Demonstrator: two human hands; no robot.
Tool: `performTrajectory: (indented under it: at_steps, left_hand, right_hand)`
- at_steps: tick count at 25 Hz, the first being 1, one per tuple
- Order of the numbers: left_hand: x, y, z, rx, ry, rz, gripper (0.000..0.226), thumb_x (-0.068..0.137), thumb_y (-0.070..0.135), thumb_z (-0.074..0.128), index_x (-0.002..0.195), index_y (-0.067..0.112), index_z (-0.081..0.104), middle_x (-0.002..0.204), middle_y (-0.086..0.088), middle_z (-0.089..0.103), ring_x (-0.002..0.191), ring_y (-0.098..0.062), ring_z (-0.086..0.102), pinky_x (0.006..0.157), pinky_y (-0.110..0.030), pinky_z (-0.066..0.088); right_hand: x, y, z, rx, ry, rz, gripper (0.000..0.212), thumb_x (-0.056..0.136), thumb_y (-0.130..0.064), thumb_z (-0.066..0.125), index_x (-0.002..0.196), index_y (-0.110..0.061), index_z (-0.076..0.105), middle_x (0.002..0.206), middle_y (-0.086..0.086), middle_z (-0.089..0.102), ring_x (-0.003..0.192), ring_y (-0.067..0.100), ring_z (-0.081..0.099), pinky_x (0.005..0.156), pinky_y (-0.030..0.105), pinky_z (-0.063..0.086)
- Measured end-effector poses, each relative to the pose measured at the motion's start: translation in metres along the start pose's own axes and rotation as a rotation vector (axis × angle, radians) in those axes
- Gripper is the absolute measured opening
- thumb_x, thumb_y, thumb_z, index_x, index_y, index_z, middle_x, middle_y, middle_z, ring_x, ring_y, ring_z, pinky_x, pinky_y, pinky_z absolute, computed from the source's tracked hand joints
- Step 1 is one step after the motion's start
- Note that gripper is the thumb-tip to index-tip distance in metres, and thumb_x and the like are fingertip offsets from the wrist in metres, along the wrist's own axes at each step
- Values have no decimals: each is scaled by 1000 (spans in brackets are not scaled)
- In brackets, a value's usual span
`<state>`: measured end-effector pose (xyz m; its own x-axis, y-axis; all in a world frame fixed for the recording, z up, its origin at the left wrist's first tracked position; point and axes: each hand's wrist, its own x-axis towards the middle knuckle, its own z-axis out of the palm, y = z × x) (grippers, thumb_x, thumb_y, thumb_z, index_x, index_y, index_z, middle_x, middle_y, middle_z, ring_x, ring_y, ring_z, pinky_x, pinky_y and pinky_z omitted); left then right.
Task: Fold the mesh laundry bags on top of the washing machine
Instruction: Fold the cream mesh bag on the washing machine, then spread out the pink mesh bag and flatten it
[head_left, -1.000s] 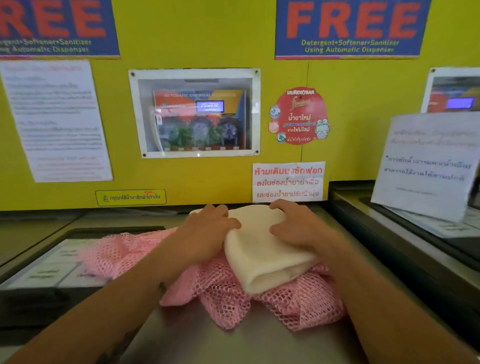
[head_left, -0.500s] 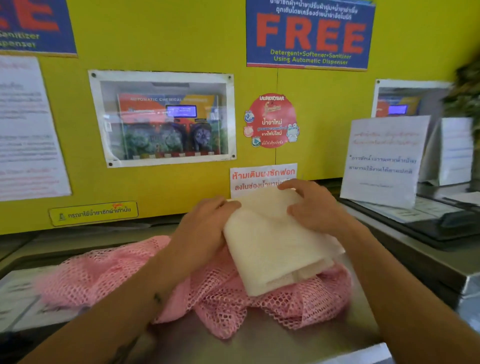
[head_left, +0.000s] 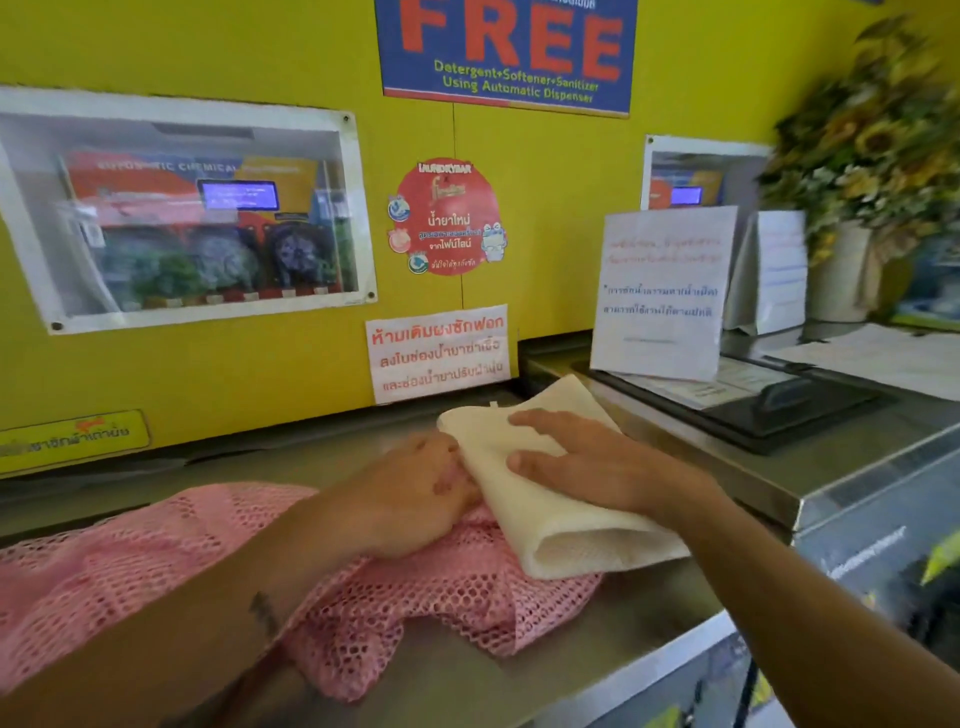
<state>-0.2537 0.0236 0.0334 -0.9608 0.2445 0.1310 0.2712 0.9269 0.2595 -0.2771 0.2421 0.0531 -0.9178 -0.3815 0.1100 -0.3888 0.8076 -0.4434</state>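
A folded cream mesh bag (head_left: 566, 540) lies tilted on top of a crumpled pink mesh bag (head_left: 415, 608) on the steel top of the washing machine (head_left: 649, 629). My left hand (head_left: 415, 493) grips the cream bag's left edge, fingers tucked against it. My right hand (head_left: 587, 462) rests flat on top of the cream bag, fingers spread. The cream bag's far corner reaches toward the neighbouring machine. The pink bag spreads out to the left under my left forearm.
A yellow wall with posters and a dispenser window (head_left: 182, 218) stands right behind the machine. To the right is a second, higher machine top (head_left: 779, 457) with a standing paper notice (head_left: 662, 291), a black lid and a flower pot (head_left: 852, 156).
The cream bag has moved right and turned its far corner toward the neighbouring machine. My right hand has flattened on top of it. My view has swung to the right.
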Motion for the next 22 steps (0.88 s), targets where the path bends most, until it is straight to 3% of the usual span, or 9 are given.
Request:
performTrajectory:
  at_steps: [2, 4, 7, 9, 12, 14, 17, 18, 22]
  left_hand:
    - [-16, -6, 5, 69, -134, -51, 77, 84, 68, 40, 149, 34, 15, 159, 3, 20, 143, -20, 26, 115, -42, 27]
    - [-29, -14, 3, 114, -104, -92, 75, 89, 62, 42, 150, 30, 14, 161, 3, 13, 146, -20, 17, 118, -41, 22]
    - [-45, -30, -12, 178, -5, -139, 66, 92, 49, 47, 150, 25, 23, 160, 2, 21, 143, -21, 27, 117, -38, 26]
    - [-57, -45, -26, 222, 64, -203, 56, 90, 41, 52, 142, 25, 38, 153, 1, 38, 133, -20, 43, 110, -36, 35]
    - [-70, -63, -40, 261, 148, -281, 48, 83, 38, 57, 129, 25, 50, 138, 0, 53, 121, -21, 51, 103, -36, 42]
    - [-76, -71, -40, 213, 196, -287, 46, 84, 40, 58, 127, 24, 53, 132, 0, 57, 117, -21, 52, 100, -38, 43]
    - [-82, -76, -31, 199, 345, -222, 24, 87, 42, 56, 103, 24, 59, 105, 2, 62, 99, -20, 55, 85, -34, 44]
    - [-84, -78, -28, 183, 407, -205, 20, 89, 41, 55, 93, 23, 58, 94, 2, 60, 91, -20, 54, 79, -34, 43]
    - [-88, -79, -32, -15, 581, -136, 17, 89, 33, 58, 93, 19, 67, 89, 5, 61, 83, -13, 55, 77, -33, 45]
  right_hand:
    - [5, -5, 19, -36, -202, 7, 70, 89, -65, 44, 150, -36, 26, 156, -8, 30, 140, 18, 31, 115, 42, 22]
    - [9, -6, 15, -68, -218, -1, 73, 87, -63, 50, 150, -37, 26, 158, -6, 29, 140, 19, 33, 114, 40, 24]
    - [12, 3, -4, -140, -301, 50, 70, 85, -54, 61, 147, -42, 31, 154, -8, 35, 137, 17, 38, 111, 35, 28]
    - [18, 6, -13, -241, -331, 66, 67, 86, -40, 65, 145, -40, 35, 151, -5, 40, 133, 17, 42, 110, 35, 33]
    - [29, -22, -4, -76, -131, -68, 52, 94, -23, 56, 141, -34, 40, 143, 0, 49, 122, 18, 51, 94, 30, 45]
    - [32, -50, 12, 9, -105, -182, 51, 96, -31, 52, 144, -33, 36, 142, 2, 50, 118, 19, 53, 93, 31, 44]
    - [33, -74, 34, -203, -399, -199, 78, 89, -45, 59, 153, -34, 15, 151, 2, 42, 130, 22, 47, 105, 37, 36]
    - [35, -78, 34, -248, -415, -196, 83, 88, -46, 61, 154, -34, 13, 152, 2, 41, 131, 22, 46, 106, 37, 36]
    - [41, -107, 25, -73, -255, -318, 89, 84, -44, 66, 154, -31, 13, 155, 1, 36, 135, 20, 42, 100, 31, 37]
